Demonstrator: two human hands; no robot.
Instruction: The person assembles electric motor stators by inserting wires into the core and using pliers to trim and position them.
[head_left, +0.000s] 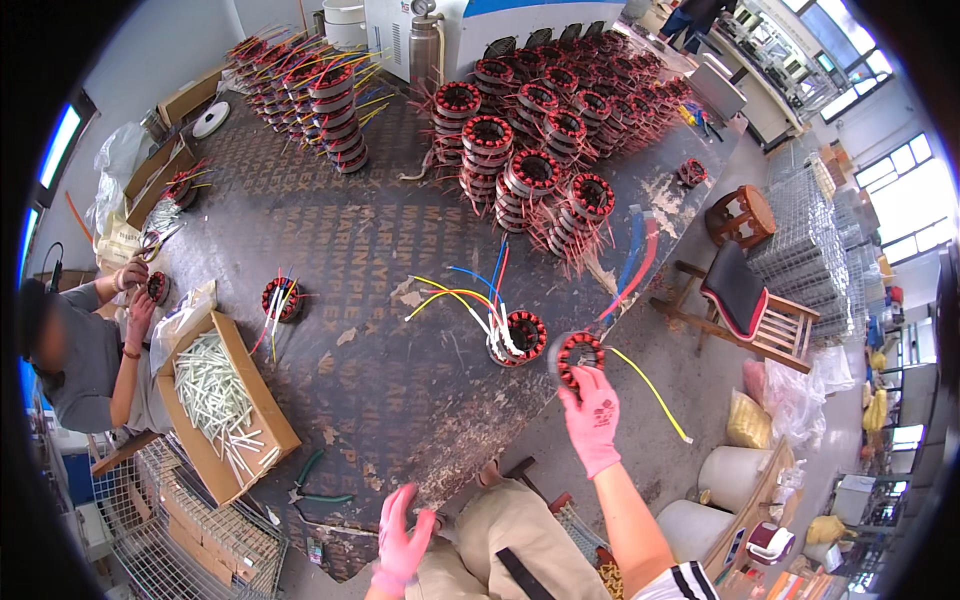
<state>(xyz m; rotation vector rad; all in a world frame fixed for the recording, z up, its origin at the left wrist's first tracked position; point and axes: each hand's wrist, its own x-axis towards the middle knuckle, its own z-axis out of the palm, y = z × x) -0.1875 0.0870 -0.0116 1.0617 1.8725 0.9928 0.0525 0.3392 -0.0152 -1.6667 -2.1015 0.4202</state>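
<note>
My right hand (592, 418), in a pink glove, grips a ring-shaped motor stator (597, 351) with red windings at the table's right edge. Blue and red wires, blurred, stick up from it, and a yellow wire hangs out to the right. Just left of it a second stator (537, 330) lies on the table, with white-sleeved leads and yellow, red and blue wires fanning up and left. My left hand (403, 540), also pink-gloved, hovers near the front edge above my lap, fingers apart and holding nothing. Green-handled pliers (322, 497) lie left of it.
Stacks of stators (488, 135) crowd the far side of the dark table (370, 260). A cardboard box (265, 400) of white sleeves stands at the left. Behind it a co-worker (80, 350) handles another stator (157, 287). A wooden chair (740, 300) stands at the right.
</note>
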